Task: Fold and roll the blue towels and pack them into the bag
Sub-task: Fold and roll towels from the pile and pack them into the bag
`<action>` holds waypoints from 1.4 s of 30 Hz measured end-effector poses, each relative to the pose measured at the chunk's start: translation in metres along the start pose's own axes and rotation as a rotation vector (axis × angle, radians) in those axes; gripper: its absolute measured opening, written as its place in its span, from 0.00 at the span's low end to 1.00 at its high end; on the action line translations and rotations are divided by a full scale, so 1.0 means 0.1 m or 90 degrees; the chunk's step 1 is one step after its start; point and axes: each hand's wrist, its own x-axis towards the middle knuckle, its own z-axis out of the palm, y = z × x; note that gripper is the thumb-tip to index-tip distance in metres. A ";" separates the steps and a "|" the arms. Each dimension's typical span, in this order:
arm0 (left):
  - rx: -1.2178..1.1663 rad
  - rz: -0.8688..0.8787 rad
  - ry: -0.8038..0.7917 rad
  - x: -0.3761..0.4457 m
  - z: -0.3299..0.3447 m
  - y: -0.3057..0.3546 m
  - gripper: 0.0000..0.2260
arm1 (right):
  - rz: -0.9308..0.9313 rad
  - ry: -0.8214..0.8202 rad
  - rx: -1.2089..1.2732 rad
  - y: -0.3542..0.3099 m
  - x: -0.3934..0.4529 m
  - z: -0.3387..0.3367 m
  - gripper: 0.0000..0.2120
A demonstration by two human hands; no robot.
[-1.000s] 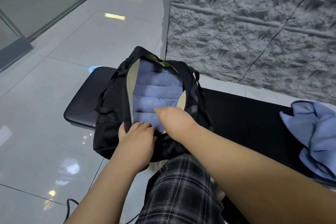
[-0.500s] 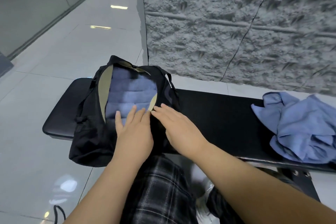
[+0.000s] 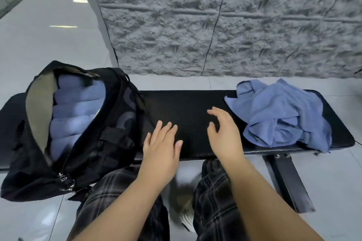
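On the left end of the black padded bench [image 3: 188,103] lies the open black bag [image 3: 109,143], with rolled blue towels [image 3: 76,111] stacked inside it. At the right end a loose heap of blue towels [image 3: 280,115] rests, reaching the front edge. Both hands hover over the bare middle: the left hand [image 3: 162,146] flat with straight fingers, the right hand [image 3: 225,133] relaxed, holding nothing. Behind stands a rough grey wall [image 3: 215,15]; glossy floor tiles [image 3: 49,35] surround.
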 end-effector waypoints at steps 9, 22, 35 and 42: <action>0.080 0.032 -0.120 0.02 0.30 0.08 0.22 | 0.335 0.214 0.063 0.60 0.20 -0.29 0.20; 0.032 0.024 -0.154 0.04 0.34 0.06 0.21 | 0.266 0.071 0.097 0.70 0.30 -0.33 0.09; -0.285 -0.058 0.086 -0.06 0.05 0.21 0.10 | -0.147 -0.249 0.096 -0.45 -0.51 0.12 0.24; -0.426 -0.078 0.159 -0.18 -0.19 0.20 0.08 | -0.105 -0.128 0.056 -0.32 -0.49 0.08 0.20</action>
